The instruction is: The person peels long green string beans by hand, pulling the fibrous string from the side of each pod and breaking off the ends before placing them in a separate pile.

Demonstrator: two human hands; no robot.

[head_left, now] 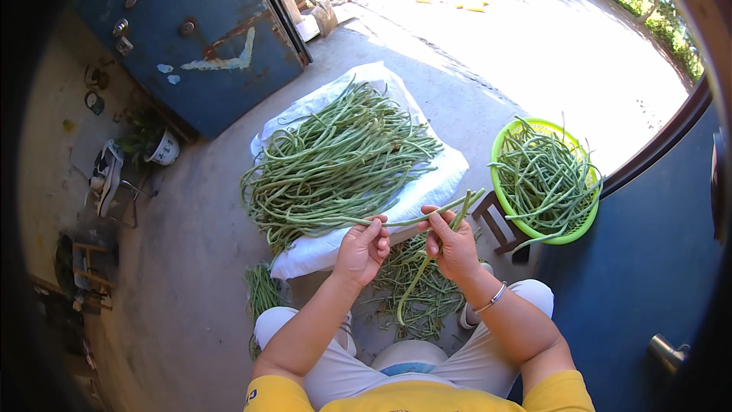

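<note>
Between my hands a long green bean (404, 222) is stretched, its left part running over the pile. My left hand (363, 250) pinches it with thumb and forefinger. My right hand (451, 244) is closed on the other end, along with several more long beans that stick out above and hang down below the fingers. Just ahead lies a big heap of long beans (343, 160) on a white sack (446, 175). Below my hands, between my feet, bean pieces (415, 309) are scattered on the floor.
At the right, a lime-green basket (499, 145) full of long beans rests on a small dark stool (496, 227). A smaller bean bundle (262, 290) lies by my left knee. A blue door (206, 46) stands far left, a blue panel (640, 259) right, and a potted plant (164, 149) left.
</note>
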